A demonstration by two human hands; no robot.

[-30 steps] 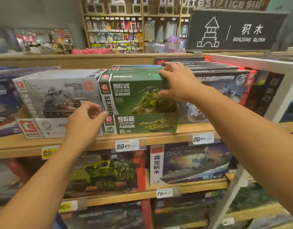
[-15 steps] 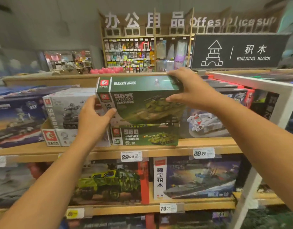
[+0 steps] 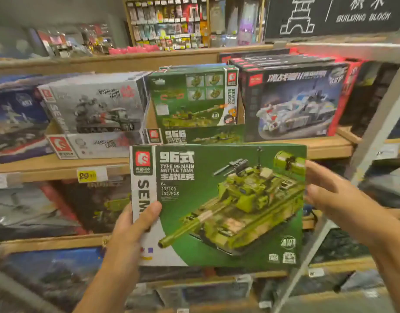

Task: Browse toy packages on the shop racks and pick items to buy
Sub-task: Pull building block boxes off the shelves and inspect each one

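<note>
The green tank box (image 3: pixel 217 204) is off the shelf and held in front of the racks, printed face toward the camera, below the top shelf (image 3: pixel 59 164). This orientation presents the label for reading: "TYPE 96 MAIN BATTLE TANK", item number and piece count are legible.

The left hand (image 3: pixel 129 231) grips the box at its lower left edge. The thumb lies across the front face; the fingers are hidden behind the box, presumably supporting the back. This hand appears to carry most of the weight.

The right hand (image 3: pixel 330 197) is at the right edge of the box. Its fingers are extended and slightly spread, touching or just beside the edge. No closed grip is visible there — the hand seems to steady the box rather than clamp it.

On the top shelf, a second green box (image 3: pixel 194 98) stands with its back panel outward, in the slot directly above the held box. A grey tank box (image 3: pixel 93 105) stands to its left and a dark box with a white vehicle (image 3: pixel 291 102) to its right. A yellow price tag (image 3: pixel 87 176) is fixed to the shelf front.

Judgement: the step in hand is inspection — the buy decision is not yet shown.
</note>
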